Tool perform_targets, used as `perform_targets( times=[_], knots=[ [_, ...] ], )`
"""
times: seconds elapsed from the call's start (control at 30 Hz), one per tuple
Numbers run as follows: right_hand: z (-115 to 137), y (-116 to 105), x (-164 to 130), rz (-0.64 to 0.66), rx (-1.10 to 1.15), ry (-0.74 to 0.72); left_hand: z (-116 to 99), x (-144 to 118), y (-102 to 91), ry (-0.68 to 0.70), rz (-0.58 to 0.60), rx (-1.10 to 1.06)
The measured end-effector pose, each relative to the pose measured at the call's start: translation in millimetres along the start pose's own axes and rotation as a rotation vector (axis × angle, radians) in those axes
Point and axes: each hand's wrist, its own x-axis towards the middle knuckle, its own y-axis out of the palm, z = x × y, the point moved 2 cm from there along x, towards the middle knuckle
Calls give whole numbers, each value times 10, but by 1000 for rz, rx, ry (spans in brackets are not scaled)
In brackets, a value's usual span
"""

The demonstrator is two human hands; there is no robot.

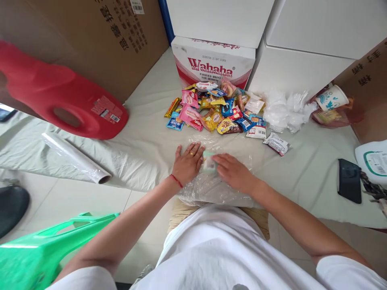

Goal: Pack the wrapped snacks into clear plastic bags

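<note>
My left hand (188,163) lies flat, fingers spread, on a sheet of clear plastic wrap (211,187) at the near edge of the cloth-covered surface (145,149). My right hand (233,172) presses down on the same wrap just beside it. Between the two hands a small pale green packet (208,162) sits under the plastic. Further back lies a pile of colourful snack packets (213,112).
A roll of clear film (77,157) lies at the left. A red jug (60,96) lies on its side before a cardboard box. A Wahaha carton (211,60), crumpled plastic bags (284,110), a paper cup (332,97), a black phone (349,180) and a green plastic bag (36,253) surround the spot.
</note>
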Motion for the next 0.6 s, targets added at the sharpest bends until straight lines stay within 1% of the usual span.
perform_targets(
  times=[0.03,0.07,0.1,0.2,0.27,0.33,0.37,0.43,0.5,0.53,0.6],
  knots=[
    [8,97,-26,56,-20,-1,9,-19,19,6,-3,8],
    [4,155,-52,78,-19,15,13,-42,30,12,-5,16],
    [-8,178,-73,67,-6,48,13,-63,37,17,-6,21],
    [-52,147,-65,-11,6,174,8,-86,34,31,-13,22],
    [-57,173,-22,41,-29,207,22,-72,14,26,-27,5],
    [-46,258,-4,117,-59,222,63,-54,-13,0,-49,-17],
    [-41,302,-15,134,-68,241,91,-48,-25,-13,-58,-26],
    [-46,350,-66,124,-65,280,150,-48,-38,-28,-68,-42],
    [-102,291,-122,90,-6,285,194,-59,-31,-21,-63,-56],
    [-169,209,-132,50,35,293,210,-66,-22,-18,-60,-62],
    [-414,-43,-94,-97,77,370,227,-77,-1,-20,-57,-69]
  ],
)
